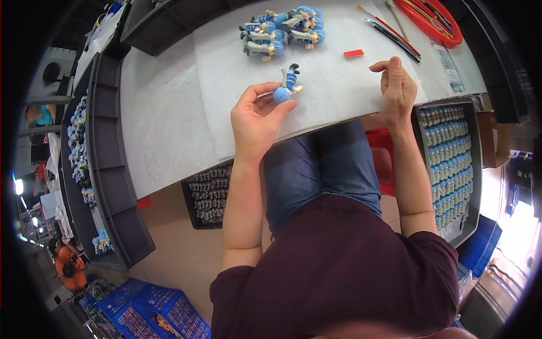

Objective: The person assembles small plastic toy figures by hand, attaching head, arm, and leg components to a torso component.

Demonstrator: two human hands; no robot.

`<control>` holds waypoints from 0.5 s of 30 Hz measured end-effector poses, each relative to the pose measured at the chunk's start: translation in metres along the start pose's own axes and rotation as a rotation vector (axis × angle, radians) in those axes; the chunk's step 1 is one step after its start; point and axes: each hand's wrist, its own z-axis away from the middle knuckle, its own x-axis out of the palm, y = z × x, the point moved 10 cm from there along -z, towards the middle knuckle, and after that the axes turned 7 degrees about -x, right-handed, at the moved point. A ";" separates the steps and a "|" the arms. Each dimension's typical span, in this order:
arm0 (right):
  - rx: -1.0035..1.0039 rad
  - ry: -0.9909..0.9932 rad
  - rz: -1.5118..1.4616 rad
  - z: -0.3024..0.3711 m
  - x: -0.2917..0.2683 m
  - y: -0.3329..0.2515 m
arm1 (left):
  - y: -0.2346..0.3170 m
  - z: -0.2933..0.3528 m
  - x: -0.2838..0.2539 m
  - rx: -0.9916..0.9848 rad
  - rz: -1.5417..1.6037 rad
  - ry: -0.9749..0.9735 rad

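Between the thumb and fingers of my left hand is a small figurine, gripped by its ribbed blue head. Its blue-and-white body and black feet point away from me, just above the white work sheet. My right hand hovers over the table's near right part, its thumb and forefinger apart and the other fingers curled; nothing shows in it. Beyond it lies a small red block. Farther back, several similar figurines lie in a cluster on the sheet.
Brushes and pens lie at the back right beside a red oval tray with more tools. Figurines fill a bin at my right and a dark crate under the table. A black compartment tray borders the left.
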 end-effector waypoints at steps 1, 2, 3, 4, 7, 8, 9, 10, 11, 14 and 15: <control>-0.014 0.009 -0.001 -0.004 -0.010 0.001 | 0.000 0.000 0.003 0.005 0.011 -0.018; -0.030 0.027 0.000 -0.009 -0.020 0.001 | 0.000 0.000 0.001 -0.013 0.007 -0.004; -0.056 0.066 0.038 -0.014 -0.028 0.000 | -0.003 0.001 0.001 -0.032 0.006 0.006; -0.050 0.082 0.070 -0.020 -0.037 0.007 | -0.002 0.001 0.004 -0.024 0.019 -0.027; -0.084 0.124 0.304 -0.046 -0.047 0.002 | 0.001 0.006 0.000 0.005 0.042 -0.028; -0.091 0.139 0.316 -0.054 -0.050 0.004 | 0.001 0.007 0.000 0.008 0.034 -0.031; -0.174 0.101 0.448 -0.063 -0.045 0.000 | 0.001 0.006 0.001 0.011 0.022 -0.030; -0.256 0.059 0.576 -0.072 -0.039 -0.001 | 0.002 0.004 0.003 0.018 0.023 -0.038; -0.370 0.005 0.611 -0.079 -0.030 -0.002 | 0.001 0.003 0.003 0.021 0.015 -0.030; -0.449 -0.133 0.638 -0.095 -0.009 0.015 | -0.001 0.005 -0.001 -0.004 -0.012 0.005; -0.463 -0.170 0.677 -0.099 -0.005 0.024 | -0.002 0.004 -0.003 -0.026 -0.028 0.022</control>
